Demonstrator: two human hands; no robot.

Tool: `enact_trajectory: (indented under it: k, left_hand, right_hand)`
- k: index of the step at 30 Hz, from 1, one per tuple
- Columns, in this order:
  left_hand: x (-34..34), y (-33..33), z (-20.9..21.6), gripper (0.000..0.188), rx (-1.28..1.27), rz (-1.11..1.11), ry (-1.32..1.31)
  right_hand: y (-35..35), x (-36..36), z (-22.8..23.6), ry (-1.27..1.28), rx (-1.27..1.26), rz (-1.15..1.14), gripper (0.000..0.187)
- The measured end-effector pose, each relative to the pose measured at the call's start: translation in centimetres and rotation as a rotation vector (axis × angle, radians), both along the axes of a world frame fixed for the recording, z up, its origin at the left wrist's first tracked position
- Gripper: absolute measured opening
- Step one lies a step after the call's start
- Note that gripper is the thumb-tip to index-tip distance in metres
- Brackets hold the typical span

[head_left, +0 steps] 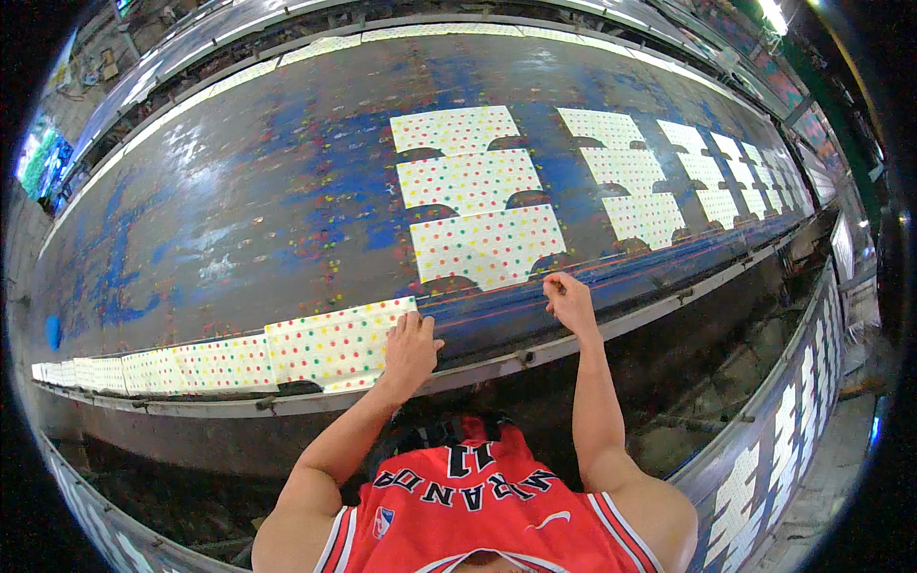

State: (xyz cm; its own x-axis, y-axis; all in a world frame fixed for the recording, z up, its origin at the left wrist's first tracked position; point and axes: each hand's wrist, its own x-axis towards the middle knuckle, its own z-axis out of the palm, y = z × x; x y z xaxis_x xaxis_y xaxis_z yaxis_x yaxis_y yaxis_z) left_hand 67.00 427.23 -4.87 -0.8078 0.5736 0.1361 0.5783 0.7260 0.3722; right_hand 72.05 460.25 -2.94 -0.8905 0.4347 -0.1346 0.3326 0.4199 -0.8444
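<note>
My left hand (412, 353) rests on the right end of a white cut piece with red, green and yellow dots (320, 342), which lies along the near edge of a long dark table (220, 239). Its fingers point forward and look laid flat on the piece's corner. My right hand (570, 304) is over the near edge, with fingers curled into a pinch; anything held there is too small to make out. Just beyond it lies a column of three dotted pieces with curved cutouts, the nearest (489, 244) closest to my right hand.
More columns of dotted pieces (642, 218) run off to the right. A row of overlapping dotted pieces (148, 371) continues left along the near edge. Thin orange lines (621, 265) run beside the table's metal rail (497, 368). Another table with dotted pieces (750, 482) stands at the lower right.
</note>
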Motion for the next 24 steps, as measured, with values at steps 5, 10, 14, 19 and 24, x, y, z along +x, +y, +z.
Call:
enact_trajectory:
  k: [5, 10, 14, 19, 24]
  left_hand:
    - [1.1, 4.7, 0.4, 0.058, -0.154, 0.048, 0.028]
    - [1.5, 5.9, 0.3, 0.066, -0.181, 0.178, -0.016]
    - [1.7, 6.6, -0.1, 0.068, -0.175, 0.211, -0.003]
    - [1.0, 7.4, -0.6, 0.068, -0.163, 0.229, -0.015]
    - [0.4, 7.6, -1.4, 0.062, -0.127, 0.220, 0.052]
  right_hand:
    - [5.4, 1.8, -2.3, -0.072, 0.003, -0.034, 0.018]
    - [6.2, 2.9, -5.3, 0.018, 0.147, 0.120, 0.015]
    - [5.8, 2.9, -6.0, 0.093, 0.232, 0.115, 0.012]
    - [6.0, 2.8, -5.5, 0.020, 0.225, 0.103, 0.013]
    - [5.9, 2.8, -5.5, 0.054, 0.232, 0.110, 0.012]
